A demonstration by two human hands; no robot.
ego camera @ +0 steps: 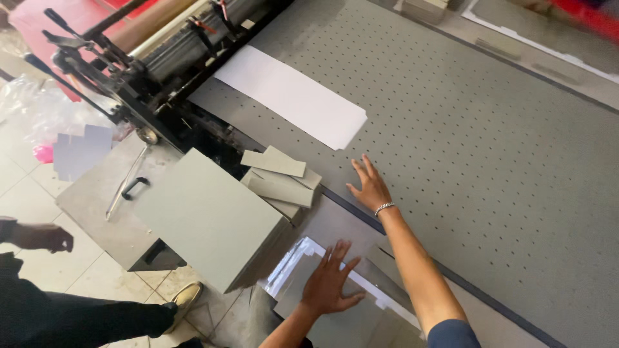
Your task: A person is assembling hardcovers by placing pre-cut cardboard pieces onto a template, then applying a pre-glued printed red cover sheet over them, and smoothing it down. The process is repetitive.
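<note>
The left hand [330, 283] rests flat, fingers spread, on near grey boards [342, 319], while the right hand [369, 187], open and empty, touches the perforated desk [490, 148] below the white sheet [290, 96].

Pale tiled floor [26, 187] — grey perforated table [490, 142].

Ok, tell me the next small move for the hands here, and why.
Probably slide the right hand up to the white sheet on the perforated bed: its fingers are spread flat just short of the sheet's near corner, empty. The left hand lies flat on the grey boards, steadying them.
</note>
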